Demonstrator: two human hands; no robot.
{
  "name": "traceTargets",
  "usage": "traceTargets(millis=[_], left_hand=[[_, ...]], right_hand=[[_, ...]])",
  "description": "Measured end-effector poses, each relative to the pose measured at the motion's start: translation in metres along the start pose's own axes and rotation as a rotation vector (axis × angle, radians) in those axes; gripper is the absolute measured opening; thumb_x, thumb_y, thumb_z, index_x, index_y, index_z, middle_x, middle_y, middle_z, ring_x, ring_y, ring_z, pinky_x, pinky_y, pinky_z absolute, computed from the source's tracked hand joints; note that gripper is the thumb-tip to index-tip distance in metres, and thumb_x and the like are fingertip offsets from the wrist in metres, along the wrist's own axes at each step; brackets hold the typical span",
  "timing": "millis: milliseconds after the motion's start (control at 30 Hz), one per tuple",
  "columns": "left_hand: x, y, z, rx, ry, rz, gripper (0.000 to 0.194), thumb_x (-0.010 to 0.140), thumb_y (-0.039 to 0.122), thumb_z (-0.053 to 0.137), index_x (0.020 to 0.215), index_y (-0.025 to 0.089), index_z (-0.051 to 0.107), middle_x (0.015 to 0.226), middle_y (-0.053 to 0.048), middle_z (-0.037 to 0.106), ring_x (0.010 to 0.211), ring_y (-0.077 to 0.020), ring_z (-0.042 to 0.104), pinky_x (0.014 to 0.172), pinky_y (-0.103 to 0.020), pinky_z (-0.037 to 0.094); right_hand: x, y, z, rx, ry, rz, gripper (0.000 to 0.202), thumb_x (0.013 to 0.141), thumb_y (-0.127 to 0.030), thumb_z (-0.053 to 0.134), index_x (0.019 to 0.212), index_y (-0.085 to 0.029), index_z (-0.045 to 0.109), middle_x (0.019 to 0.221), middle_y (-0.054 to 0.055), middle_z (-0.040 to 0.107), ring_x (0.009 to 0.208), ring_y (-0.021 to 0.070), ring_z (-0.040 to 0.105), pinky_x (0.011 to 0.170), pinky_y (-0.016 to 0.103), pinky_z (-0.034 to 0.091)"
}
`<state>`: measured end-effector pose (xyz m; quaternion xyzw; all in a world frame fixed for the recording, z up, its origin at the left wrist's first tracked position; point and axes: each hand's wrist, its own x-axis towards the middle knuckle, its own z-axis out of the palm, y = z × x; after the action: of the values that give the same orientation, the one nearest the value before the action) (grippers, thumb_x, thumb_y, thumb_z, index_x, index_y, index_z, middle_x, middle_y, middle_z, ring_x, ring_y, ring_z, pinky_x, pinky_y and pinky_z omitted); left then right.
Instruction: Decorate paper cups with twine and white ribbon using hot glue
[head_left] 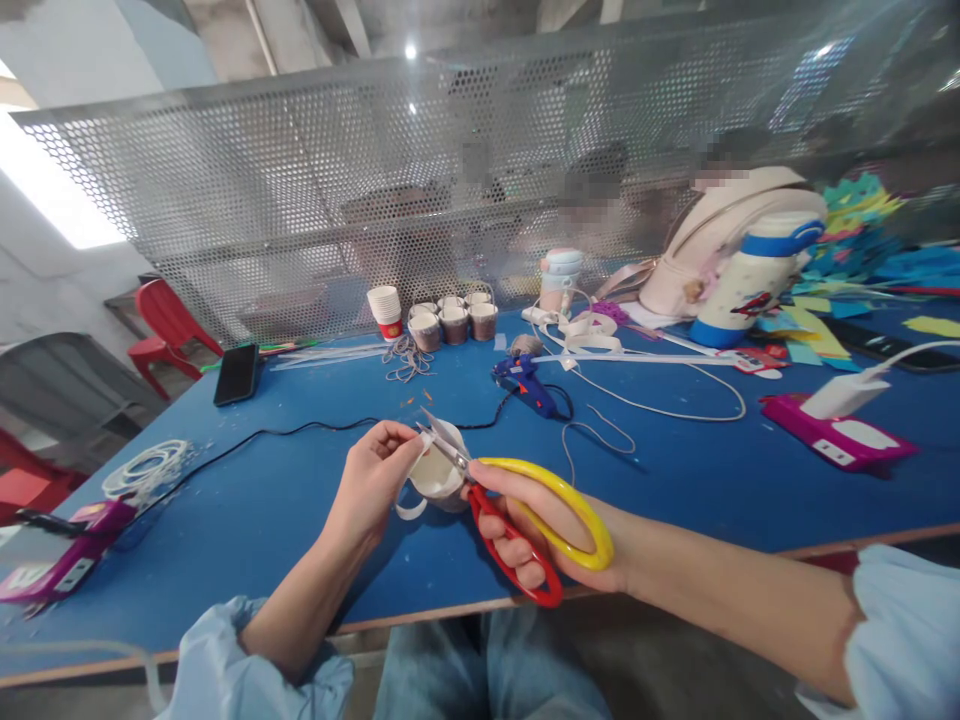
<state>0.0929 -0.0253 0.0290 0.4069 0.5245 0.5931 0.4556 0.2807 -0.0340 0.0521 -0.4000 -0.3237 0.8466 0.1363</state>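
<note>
My right hand [521, 490] grips scissors [450, 450] with one yellow and one red handle loop. Their blades are parted and point away to the left, over a small pale cup [439, 478] on the table. At the cup's left rim, the thumb and fingers of my left hand [373, 478] pinch a narrow white strip [411, 511] beside the blade tips. Part of this strip curls down along the cup's left side. The scissors and my right fingers partly hide the cup.
Beyond my hands lie a blue glue gun [529, 385] and its black cord [277, 431]. Small brown-sided cups [453, 326], stacked paper cups [386, 308] and twine [409, 360] stand further back. A phone [237, 375] is left; a magenta power strip [832, 435] and bottle [742, 285] are right.
</note>
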Motion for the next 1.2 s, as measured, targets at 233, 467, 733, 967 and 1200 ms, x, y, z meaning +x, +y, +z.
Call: traceTargets(millis=[233, 467, 733, 967, 1200], left_hand=[[0.001, -0.005, -0.004, 0.072, -0.009, 0.048, 0.027, 0.06, 0.032, 0.078, 0.071, 0.014, 0.06, 0.062, 0.002, 0.062, 0.056, -0.0082, 0.051, 0.054, -0.018, 0.037], [0.005, -0.008, -0.008, 0.015, 0.005, 0.088, 0.03, 0.064, 0.035, 0.08, 0.076, 0.014, 0.062, 0.067, 0.001, 0.063, 0.062, -0.009, 0.054, 0.059, -0.019, 0.039], [0.025, 0.032, -0.025, 0.015, 0.273, 0.397, 0.023, 0.063, 0.029, 0.079, 0.075, 0.016, 0.063, 0.067, 0.004, 0.058, 0.06, -0.0079, 0.05, 0.057, -0.019, 0.038], [0.082, 0.12, -0.033, 0.143, 0.339, 0.655, 0.021, 0.07, 0.026, 0.077, 0.08, 0.013, 0.064, 0.067, 0.004, 0.058, 0.063, -0.0081, 0.05, 0.059, -0.02, 0.037], [0.1, 0.103, -0.016, 0.046, 0.274, 0.53, 0.02, 0.061, 0.025, 0.076, 0.069, 0.015, 0.06, 0.052, 0.004, 0.055, 0.05, -0.0103, 0.052, 0.053, -0.025, 0.042]], right_hand=[[0.001, 0.001, -0.006, -0.072, 0.049, -0.066, 0.039, 0.088, -0.058, 0.058, 0.081, -0.019, 0.052, 0.054, -0.009, 0.041, 0.034, 0.0014, 0.03, 0.031, 0.009, 0.025], [-0.001, -0.006, -0.022, -0.121, 0.057, -0.266, 0.037, 0.087, -0.056, 0.058, 0.082, -0.02, 0.051, 0.054, -0.009, 0.042, 0.035, 0.0011, 0.028, 0.031, 0.009, 0.024], [0.001, -0.03, -0.045, -0.437, 0.199, -0.693, 0.05, 0.072, -0.062, 0.071, 0.094, -0.021, 0.05, 0.054, -0.013, 0.041, 0.036, 0.0026, 0.03, 0.032, 0.014, 0.025], [0.064, -0.037, -0.072, -0.524, 0.402, -0.782, 0.057, 0.06, -0.057, 0.079, 0.092, -0.021, 0.05, 0.051, -0.014, 0.043, 0.035, 0.0046, 0.033, 0.035, 0.019, 0.025], [0.068, -0.03, -0.091, -0.506, 0.366, -0.851, 0.059, 0.061, -0.049, 0.081, 0.101, -0.021, 0.048, 0.069, -0.008, 0.053, 0.047, 0.0072, 0.044, 0.045, 0.022, 0.038]])
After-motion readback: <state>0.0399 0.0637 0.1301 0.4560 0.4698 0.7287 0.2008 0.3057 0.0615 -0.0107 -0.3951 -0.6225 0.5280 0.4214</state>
